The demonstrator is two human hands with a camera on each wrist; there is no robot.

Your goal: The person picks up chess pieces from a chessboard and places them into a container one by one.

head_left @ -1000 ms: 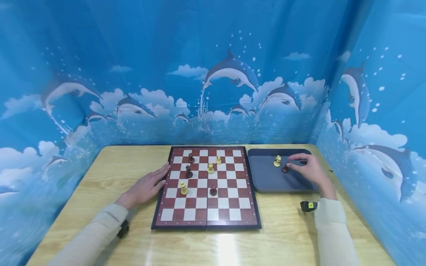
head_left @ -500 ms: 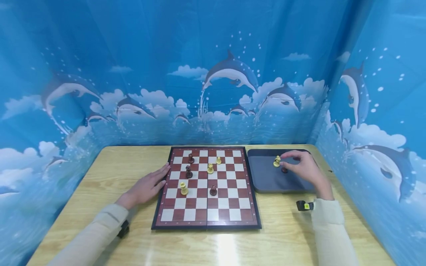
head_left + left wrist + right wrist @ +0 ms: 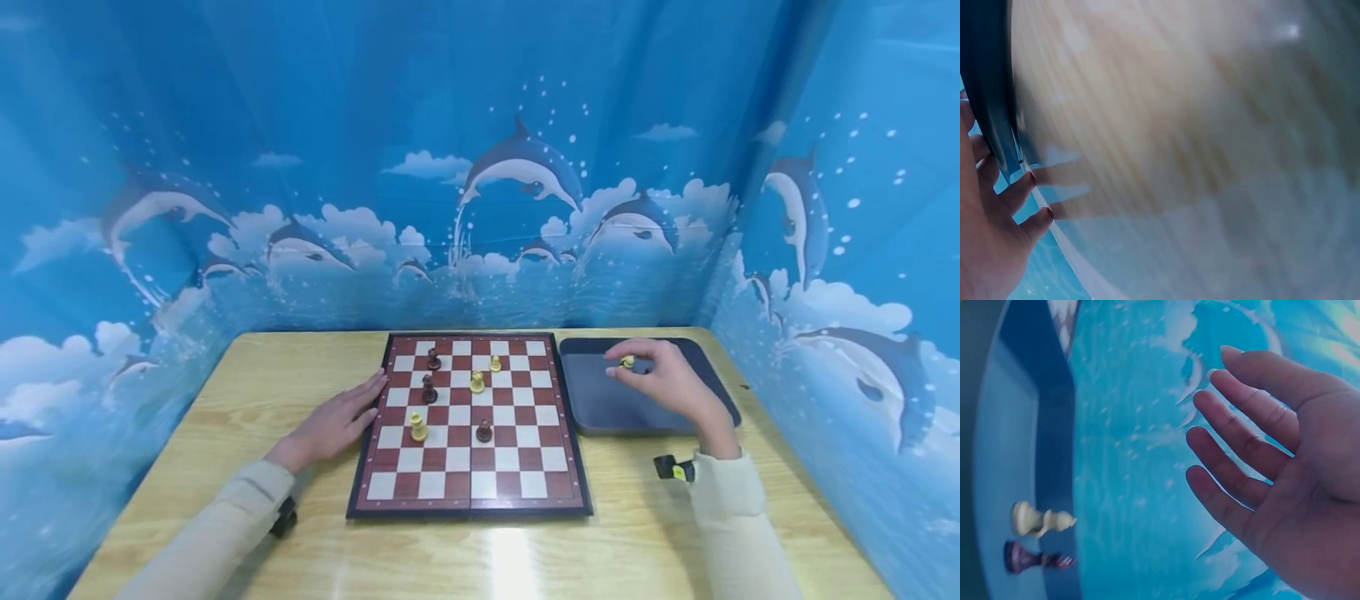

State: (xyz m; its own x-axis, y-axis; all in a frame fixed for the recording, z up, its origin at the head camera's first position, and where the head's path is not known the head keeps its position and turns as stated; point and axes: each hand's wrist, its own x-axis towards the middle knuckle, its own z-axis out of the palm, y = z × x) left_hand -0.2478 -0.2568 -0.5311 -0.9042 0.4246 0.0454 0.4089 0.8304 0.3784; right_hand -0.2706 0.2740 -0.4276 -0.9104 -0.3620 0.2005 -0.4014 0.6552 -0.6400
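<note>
My right hand [image 3: 660, 379] is over the dark grey tray [image 3: 600, 408], fingers spread and thumb apart. In the head view a light chess piece [image 3: 627, 362] shows between thumb and fingers; the right wrist view shows the hand clear of it. There, the light piece [image 3: 1038, 519] and a dark chess piece [image 3: 1035, 557] stand side by side in the tray. The hand mostly hides the dark one from the head camera. My left hand [image 3: 330, 425] rests its fingers against the left edge of the chessboard [image 3: 517, 483]; the left wrist view shows its fingers [image 3: 1019, 190] extended at the board's edge.
Several chess pieces stand on the board, among them a light piece [image 3: 418, 427] front left, a dark piece [image 3: 483, 431] near the middle and another dark piece [image 3: 429, 389] behind. Wooden tabletop [image 3: 420, 558] runs in front. Blue dolphin-print curtains [image 3: 337, 125] enclose the back and sides.
My right hand has left the dark piece in the tray and moved left toward the light piece, its fingers spreading. The left hand stays at the board's edge. The pieces on the board have not moved.
</note>
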